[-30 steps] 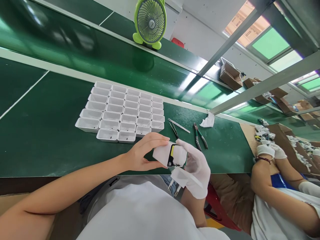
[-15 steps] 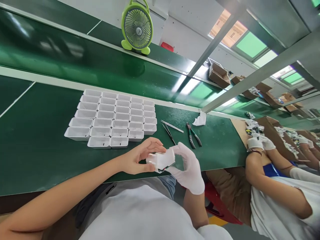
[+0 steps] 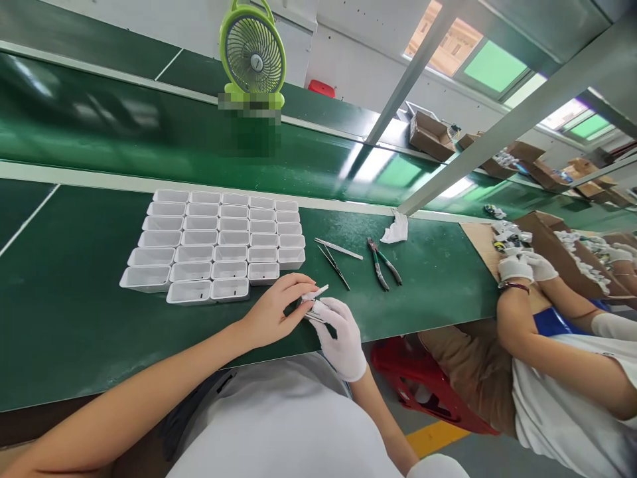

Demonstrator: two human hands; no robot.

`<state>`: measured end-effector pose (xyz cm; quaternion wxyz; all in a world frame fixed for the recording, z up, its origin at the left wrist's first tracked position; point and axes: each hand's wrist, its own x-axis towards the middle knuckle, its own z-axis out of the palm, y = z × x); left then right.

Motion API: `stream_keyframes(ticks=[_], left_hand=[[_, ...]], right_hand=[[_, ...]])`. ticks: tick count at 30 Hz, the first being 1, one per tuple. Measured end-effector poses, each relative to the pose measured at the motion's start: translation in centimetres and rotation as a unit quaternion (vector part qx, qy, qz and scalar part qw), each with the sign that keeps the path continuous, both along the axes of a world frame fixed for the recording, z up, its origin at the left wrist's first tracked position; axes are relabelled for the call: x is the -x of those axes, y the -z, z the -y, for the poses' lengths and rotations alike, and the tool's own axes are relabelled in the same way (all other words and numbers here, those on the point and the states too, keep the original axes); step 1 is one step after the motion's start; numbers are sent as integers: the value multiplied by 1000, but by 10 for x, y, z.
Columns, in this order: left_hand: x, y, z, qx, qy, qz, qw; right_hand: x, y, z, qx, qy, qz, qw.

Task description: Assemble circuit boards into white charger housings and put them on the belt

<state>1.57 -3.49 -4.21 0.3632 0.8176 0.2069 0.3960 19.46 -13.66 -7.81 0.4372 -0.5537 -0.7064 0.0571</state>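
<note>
My bare left hand (image 3: pixel 275 311) and my white-gloved right hand (image 3: pixel 342 337) meet over the bench's near edge. Between their fingertips is a small white plastic part (image 3: pixel 322 291) with a dark edge; both hands grip it, and fingers hide most of it. Left of them, rows of white rectangular trays (image 3: pixel 191 271) stand packed together, several with a small dark mark inside. Just beyond my right hand lie silver tweezers (image 3: pixel 339 248) and a darker pair of tweezers (image 3: pixel 334 267). Green-handled cutters (image 3: pixel 384 264) rest farther right.
A crumpled white cloth or glove (image 3: pixel 396 229) lies by the metal post. At the right, a co-worker's gloved hands (image 3: pixel 527 267) are at work near a cardboard box (image 3: pixel 542 229) of parts. A green fan (image 3: pixel 255 56) stands behind the bench, and a red stool (image 3: pixel 428 385) is below.
Both hands have turned the white part so it now shows edge-on. My right hand has come left, closer to my left hand, and its fingers have closed in more. The view has shifted slightly.
</note>
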Motion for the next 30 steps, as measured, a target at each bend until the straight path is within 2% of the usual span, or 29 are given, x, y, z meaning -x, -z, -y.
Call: stream_keyframes(ticks=[5, 9, 13, 18, 22, 25, 26, 28, 29, 30], left_hand=[[2, -7, 0, -18, 35, 34, 999], [-5, -1, 4, 12, 56, 57, 997], [-12, 4, 6, 2, 50, 92, 994], [-1, -2, -4, 25, 115, 76, 990], [5, 4, -12, 56, 139, 34, 988], [1, 5, -14, 29, 135, 17, 990], [0, -1, -13, 15, 121, 28, 992], [3, -27, -8, 21, 75, 96, 992], [8, -47, -4, 58, 41, 159, 985], [16, -68, 1, 121, 33, 228, 965]], right_hand=[[-4, -2, -1, -21, -9, 26, 999], [-6, -5, -5, -11, -28, 15, 999], [-6, -7, -5, -7, -32, -29, 999], [-5, -2, -3, 11, -27, -110, 993], [-7, -5, -3, 15, -34, -43, 998], [-10, -11, -5, 27, -49, 55, 997], [-11, -12, -5, 32, -51, 76, 995], [-12, -12, -6, 40, -51, 91, 994], [-12, -12, -7, 41, -52, 88, 994], [-12, -11, -7, 43, -52, 82, 994]])
